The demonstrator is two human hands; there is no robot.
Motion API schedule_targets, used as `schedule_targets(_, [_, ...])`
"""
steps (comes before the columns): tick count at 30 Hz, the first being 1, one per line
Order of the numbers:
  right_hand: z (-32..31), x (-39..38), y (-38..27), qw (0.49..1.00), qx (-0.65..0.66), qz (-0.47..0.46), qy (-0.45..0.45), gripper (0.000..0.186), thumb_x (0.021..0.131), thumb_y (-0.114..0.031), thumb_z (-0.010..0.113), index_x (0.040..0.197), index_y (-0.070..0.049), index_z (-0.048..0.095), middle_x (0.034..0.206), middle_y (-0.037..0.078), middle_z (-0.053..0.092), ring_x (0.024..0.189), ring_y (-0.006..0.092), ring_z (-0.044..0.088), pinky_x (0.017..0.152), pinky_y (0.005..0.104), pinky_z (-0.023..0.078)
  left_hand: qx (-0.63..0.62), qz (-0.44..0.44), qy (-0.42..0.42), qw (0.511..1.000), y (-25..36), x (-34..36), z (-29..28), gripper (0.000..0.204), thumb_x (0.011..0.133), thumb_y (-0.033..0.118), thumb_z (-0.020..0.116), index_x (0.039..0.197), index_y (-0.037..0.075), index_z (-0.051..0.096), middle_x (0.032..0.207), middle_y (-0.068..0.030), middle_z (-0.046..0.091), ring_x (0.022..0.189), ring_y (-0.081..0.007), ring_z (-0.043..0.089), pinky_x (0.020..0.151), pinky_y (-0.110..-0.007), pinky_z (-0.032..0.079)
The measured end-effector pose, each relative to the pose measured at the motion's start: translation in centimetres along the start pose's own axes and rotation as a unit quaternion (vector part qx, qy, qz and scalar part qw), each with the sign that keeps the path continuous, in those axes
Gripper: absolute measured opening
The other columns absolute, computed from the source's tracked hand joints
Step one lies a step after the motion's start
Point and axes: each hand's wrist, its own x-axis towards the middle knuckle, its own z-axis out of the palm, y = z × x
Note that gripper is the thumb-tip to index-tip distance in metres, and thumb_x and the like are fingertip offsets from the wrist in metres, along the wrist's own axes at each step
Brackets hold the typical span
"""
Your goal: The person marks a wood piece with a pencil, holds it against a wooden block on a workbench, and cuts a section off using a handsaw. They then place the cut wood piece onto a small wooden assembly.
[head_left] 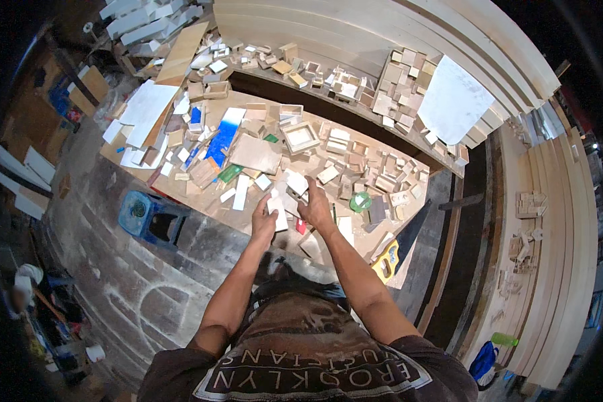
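Both hands are over the near edge of a crowded workbench [201,194]. My left hand [264,220] is closed around a white rectangular wooden block [277,214], thumb on its face. Just to the right, my right hand [316,206] grips a smaller white block [295,182] between thumb and fingers. The two blocks are close together; whether they touch, I cannot tell. Below the right hand lies a small red piece [301,226]. A handsaw with a yellow handle [385,261] rests at the bench's right corner, and a green round roll [360,202] sits to its upper left.
Small wooden boxes and offcuts cover the bench, among them an open square box [301,137] and a blue-and-white panel [225,136]. Behind, a ledge carries more blocks and a white sheet [455,100]. A blue plastic stool [151,218] stands at the left; long boards [556,254] line the right.
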Motion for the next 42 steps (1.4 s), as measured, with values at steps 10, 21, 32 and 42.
schedule_targets(10, [0.1, 0.5, 1.8, 0.992, 0.113, 0.063, -0.002, 0.078, 0.079, -0.013, 0.076, 0.148, -0.002, 0.042, 0.125, 0.027, 0.066, 0.117, 0.0369, 0.065, 0.102, 0.0441, 0.051, 0.102, 0.058, 0.018, 0.993, 0.2, 5.0, 0.1, 0.034, 0.089, -0.001, 0.070, 0.122, -0.006, 0.064, 0.101, -0.0109, 0.072, 0.090, -0.0160, 0.068, 0.078, -0.030, 0.055])
schedule_targets(21, [-3.3, 0.5, -0.3, 0.974, 0.207, 0.059, -0.067, 0.068, 0.080, -0.008, 0.077, 0.142, 0.002, 0.051, 0.130, 0.017, 0.064, 0.112, 0.0251, 0.063, 0.099, 0.0359, 0.051, -0.051, -0.093, -0.149, 0.983, 2.0, 6.1, 0.8, 0.027, 0.094, 0.011, 0.072, 0.118, 0.005, 0.062, 0.104, -0.0059, 0.071, 0.090, -0.0133, 0.067, 0.074, -0.030, 0.055])
schedule_targets(32, [-5.8, 1.8, -2.5, 0.977, 0.157, 0.065, -0.131, 0.072, 0.077, -0.007, 0.078, 0.143, 0.004, 0.052, 0.132, 0.017, 0.064, 0.119, 0.0256, 0.061, 0.105, 0.0372, 0.049, -0.056, -0.172, -0.220, 0.959, 3.9, 7.2, -0.6, 0.024, 0.096, 0.022, 0.072, 0.115, 0.010, 0.065, 0.101, -0.0016, 0.068, 0.093, -0.0116, 0.064, 0.073, -0.030, 0.051])
schedule_targets(42, [-5.6, 1.1, -0.2, 0.958, 0.245, 0.075, -0.132, 0.060, 0.077, 0.002, 0.077, 0.134, -0.003, 0.059, 0.124, 0.006, 0.066, 0.116, 0.0191, 0.059, 0.104, 0.0336, 0.046, 0.042, -0.099, -0.336, 0.936, 5.7, 6.1, 0.1, 0.055, 0.097, 0.015, 0.070, 0.149, 0.013, 0.050, 0.120, -0.0043, 0.064, 0.099, -0.0136, 0.065, 0.069, -0.028, 0.056])
